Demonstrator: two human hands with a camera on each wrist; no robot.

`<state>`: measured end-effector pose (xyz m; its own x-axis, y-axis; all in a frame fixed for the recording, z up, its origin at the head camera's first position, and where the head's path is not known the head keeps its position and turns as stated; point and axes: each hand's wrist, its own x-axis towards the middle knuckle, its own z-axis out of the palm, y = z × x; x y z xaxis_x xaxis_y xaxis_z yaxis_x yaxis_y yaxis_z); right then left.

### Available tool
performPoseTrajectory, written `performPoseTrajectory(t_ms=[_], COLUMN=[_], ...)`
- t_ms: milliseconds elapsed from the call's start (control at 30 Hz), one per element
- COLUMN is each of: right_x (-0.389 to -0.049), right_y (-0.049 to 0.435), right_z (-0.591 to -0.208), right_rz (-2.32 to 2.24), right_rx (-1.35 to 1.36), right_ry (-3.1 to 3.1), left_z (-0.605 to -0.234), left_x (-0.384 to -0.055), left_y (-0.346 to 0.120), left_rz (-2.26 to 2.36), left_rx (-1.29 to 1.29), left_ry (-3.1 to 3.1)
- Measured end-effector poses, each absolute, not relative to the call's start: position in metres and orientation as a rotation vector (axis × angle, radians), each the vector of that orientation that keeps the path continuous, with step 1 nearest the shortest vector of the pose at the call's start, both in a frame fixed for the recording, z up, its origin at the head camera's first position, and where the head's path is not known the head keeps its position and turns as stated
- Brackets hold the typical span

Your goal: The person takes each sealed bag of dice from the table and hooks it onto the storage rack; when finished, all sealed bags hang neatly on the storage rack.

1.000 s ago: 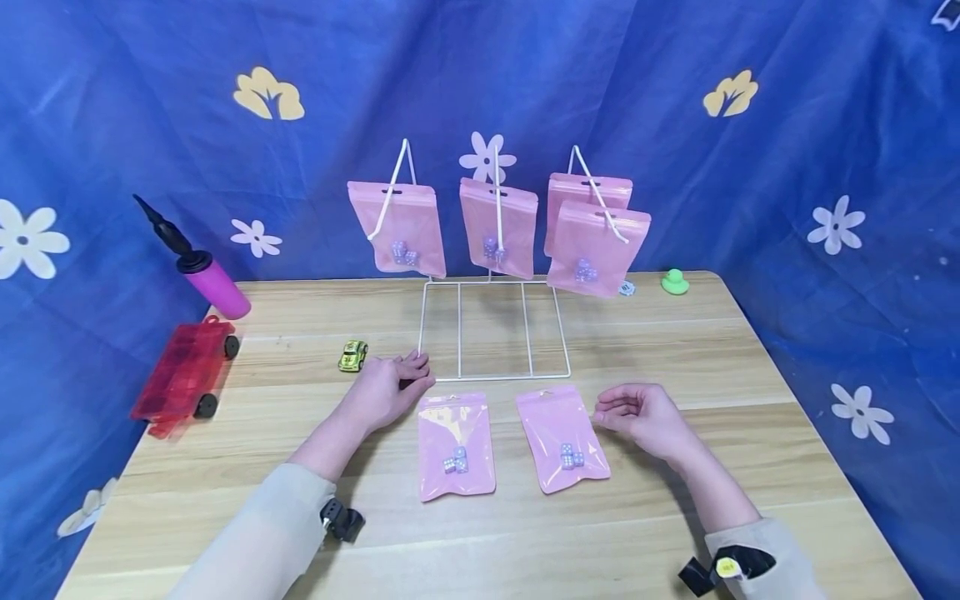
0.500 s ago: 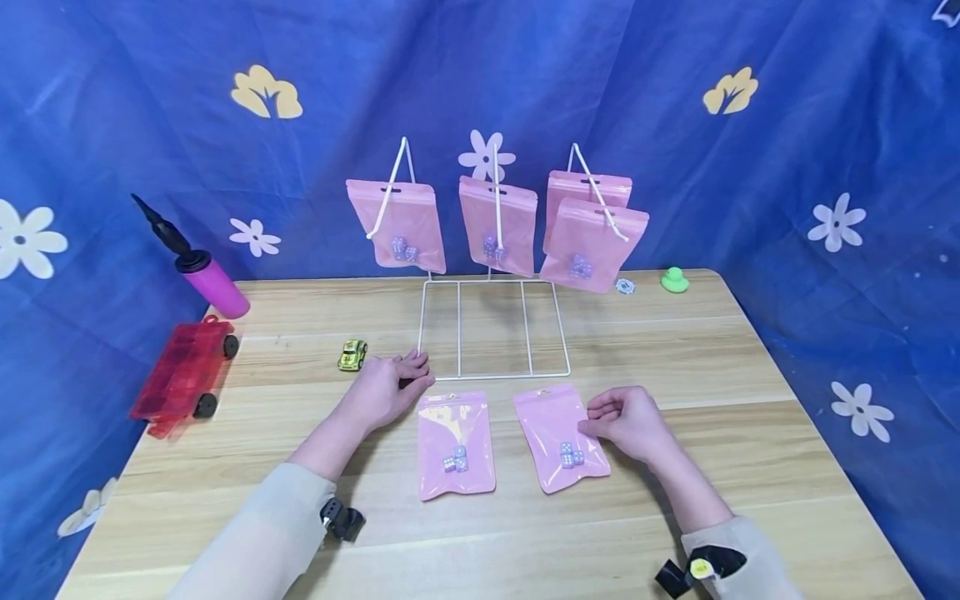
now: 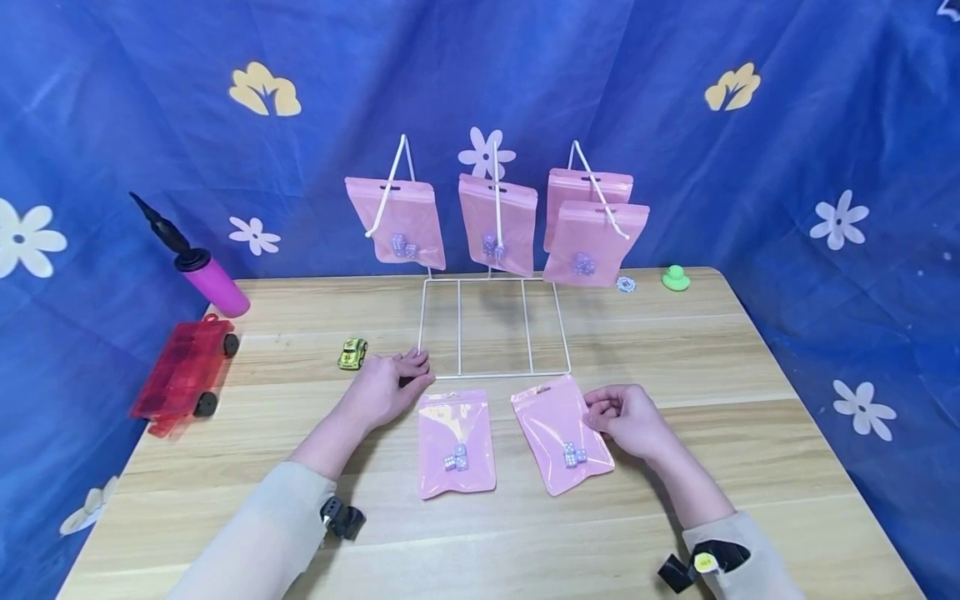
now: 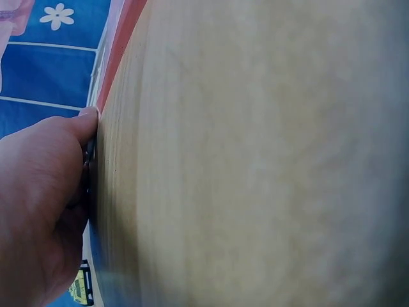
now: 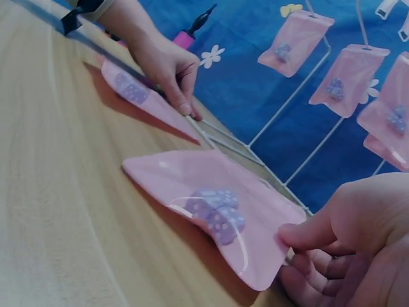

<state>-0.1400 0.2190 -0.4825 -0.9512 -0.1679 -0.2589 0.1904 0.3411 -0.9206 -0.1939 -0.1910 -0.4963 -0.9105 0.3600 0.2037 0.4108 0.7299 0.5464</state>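
A pink zip bag with several purple dice (image 3: pixel 555 429) lies on the table, its right edge pinched between the thumb and fingers of my right hand (image 3: pixel 630 421). In the right wrist view this bag (image 5: pixel 255 192) is tilted, partly raised from the wood. My left hand (image 3: pixel 381 390) holds the front left corner of a white wire rack (image 3: pixel 460 329) by its base. Just right of that hand lies another pink bag with dice (image 3: pixel 442 483), flat. More pink bags hang from the rack's hooks: one on the left (image 3: pixel 412 212), one in the middle (image 3: pixel 480 217), two on the right (image 3: pixel 581 229).
A small yellow-green toy car (image 3: pixel 352 354) stands left of the rack. Farther left are a red toy cart (image 3: pixel 180 367) and a pink hand pump (image 3: pixel 217 283). At the back right sit a green duck (image 3: pixel 676 280) and a blue-white chip (image 3: pixel 626 284). A blue cloth rises behind.
My right hand moved left to the right-hand bag on the table and took its edge; the bag has turned and lifted slightly. My left hand stays on the rack. The front right hanging bag swung a little.
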Motion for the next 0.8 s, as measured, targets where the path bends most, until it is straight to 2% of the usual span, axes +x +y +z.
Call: performPoseTrajectory(t_ms=[800], right_x=[-0.144], right_y=[0.229], right_z=[-0.459], right_rz=[-1.705], right_rx=[-0.164], right_ry=[2.277], left_z=[-0.495], left_x=[-0.193], left_y=[-0.191], left_rz=[-0.939], left_rx=[-0.615], left_ry=[-2.873])
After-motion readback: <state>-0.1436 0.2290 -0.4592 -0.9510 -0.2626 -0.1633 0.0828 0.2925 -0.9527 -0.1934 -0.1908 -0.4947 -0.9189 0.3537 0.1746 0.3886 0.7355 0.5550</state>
